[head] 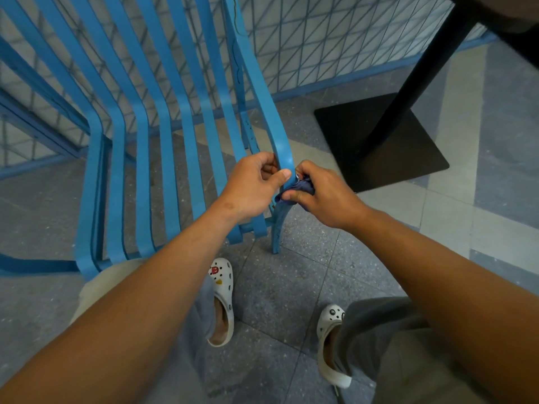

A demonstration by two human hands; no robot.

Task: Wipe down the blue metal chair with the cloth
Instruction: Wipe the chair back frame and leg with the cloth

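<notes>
1. Here, the right hand (326,196) sits just past centre toward three o'clock, fingers curled round a bunched dark blue cloth (294,191) and pressing it against the chair's outer frame bar (284,158); the wad sits where the bar bends down into the front leg (277,228).
2. At nine o'clock of that bar, the left hand (250,185) grips the same rail, thumb laid across its front and fingers hooked behind, likely to steady the chair while the cloth rubs.
3. The two hands lie nearly touching, one on each side of the rail, so the bar is pinched between brace and cloth.
4. The blue metal chair (140,135) fills the frame from nine to twelve o'clock, its slats running from the backrest down to the seat edge near the person's knees; it seems tipped toward the viewer, though the wide lens makes that hard to judge.
5. At two o'clock stands a black table base (344,126) with its post, well apart from the chair; a blue lattice fence (335,39) runs behind.
6. At six o'clock, two white clogs (223,301) rest on the speckled tile floor (268,287).
7. Hidden: most of the cloth inside the fist, the left fingertips behind the rail, and the chair's far legs. Whether the slats are already clean cannot be told.
</notes>
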